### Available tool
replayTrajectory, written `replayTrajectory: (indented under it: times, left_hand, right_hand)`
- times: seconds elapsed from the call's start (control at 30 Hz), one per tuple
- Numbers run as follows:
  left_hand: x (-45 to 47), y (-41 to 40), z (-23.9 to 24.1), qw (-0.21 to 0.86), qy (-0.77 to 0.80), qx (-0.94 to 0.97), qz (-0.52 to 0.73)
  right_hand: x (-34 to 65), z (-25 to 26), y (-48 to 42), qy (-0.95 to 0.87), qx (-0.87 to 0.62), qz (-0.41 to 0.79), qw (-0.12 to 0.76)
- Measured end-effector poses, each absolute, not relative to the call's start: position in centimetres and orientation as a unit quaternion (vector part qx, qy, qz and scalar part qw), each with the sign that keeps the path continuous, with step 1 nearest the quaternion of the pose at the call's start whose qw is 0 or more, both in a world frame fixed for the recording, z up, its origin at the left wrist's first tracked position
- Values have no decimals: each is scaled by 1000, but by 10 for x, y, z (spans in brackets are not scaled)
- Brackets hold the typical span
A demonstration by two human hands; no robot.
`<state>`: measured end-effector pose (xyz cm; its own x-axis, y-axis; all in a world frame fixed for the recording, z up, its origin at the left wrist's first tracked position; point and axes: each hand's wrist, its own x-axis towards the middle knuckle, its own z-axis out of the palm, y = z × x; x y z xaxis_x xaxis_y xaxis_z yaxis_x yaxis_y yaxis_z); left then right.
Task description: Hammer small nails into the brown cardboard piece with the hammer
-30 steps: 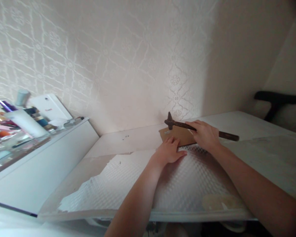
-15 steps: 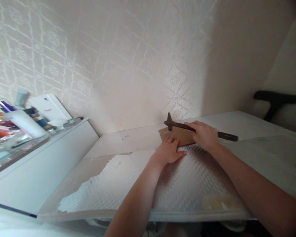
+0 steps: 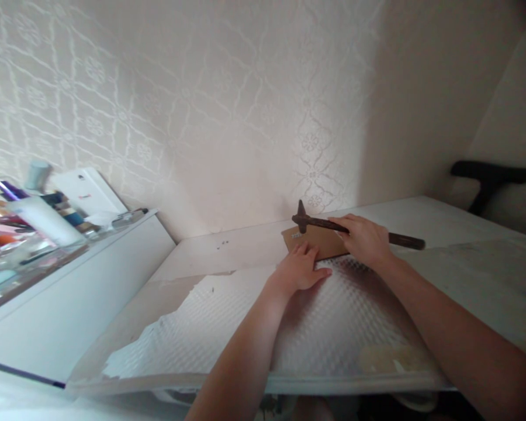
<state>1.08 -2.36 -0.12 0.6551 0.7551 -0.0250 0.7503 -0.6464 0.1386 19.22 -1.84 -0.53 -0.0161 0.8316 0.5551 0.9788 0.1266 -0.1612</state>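
A hammer (image 3: pixel 324 224) with a dark head and brown handle is gripped in my right hand (image 3: pixel 365 238), its head over the far left part of a brown board (image 3: pixel 326 244). My left hand (image 3: pixel 303 266) lies on the board's near left edge, fingers apart, pressing on it. Close to the board's far left corner is a small cluster of silvery bits (image 3: pixel 296 235), too small to make out. Beneath the board spreads white quilted bubble wrap (image 3: pixel 241 310) on the tabletop.
Several tiny dark bits (image 3: pixel 222 243) lie on the white tabletop (image 3: pixel 193 254) left of the board. A white cabinet (image 3: pixel 92 298) at the left carries cosmetics and a white box (image 3: pixel 87 190). Patterned wallpaper (image 3: pixel 228 117) rises behind. A black T-shaped object (image 3: pixel 493 175) stands at the right.
Almost nothing differs. My right hand and the hammer handle have shifted very slightly to the right. My left hand keeps its place on the board.
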Motion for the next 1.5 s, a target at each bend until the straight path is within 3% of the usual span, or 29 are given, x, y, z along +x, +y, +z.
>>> replayTrajectory:
  times: [0.37, 0.57, 0.77, 1.0, 1.23, 1.5]
  left_hand:
    - [11, -23, -3, 72, 419, 905, 16]
    - [11, -24, -2, 73, 422, 903, 17]
    - [11, -24, 0, 74, 424, 902, 17]
    - [11, -25, 1, 70, 421, 904, 16]
    - [12, -25, 0, 68, 425, 903, 11]
    - [12, -23, -2, 67, 424, 903, 12]
  right_hand:
    - [191, -5, -19, -705, -642, -137, 268]
    - [191, -6, -18, -686, -641, -156, 308]
    - [192, -4, -20, -701, -646, -139, 270]
    - [191, -7, -17, -676, -648, -160, 313]
    - [192, -5, -18, -705, -642, -127, 273]
    - [196, -4, -18, -637, -697, -125, 306]
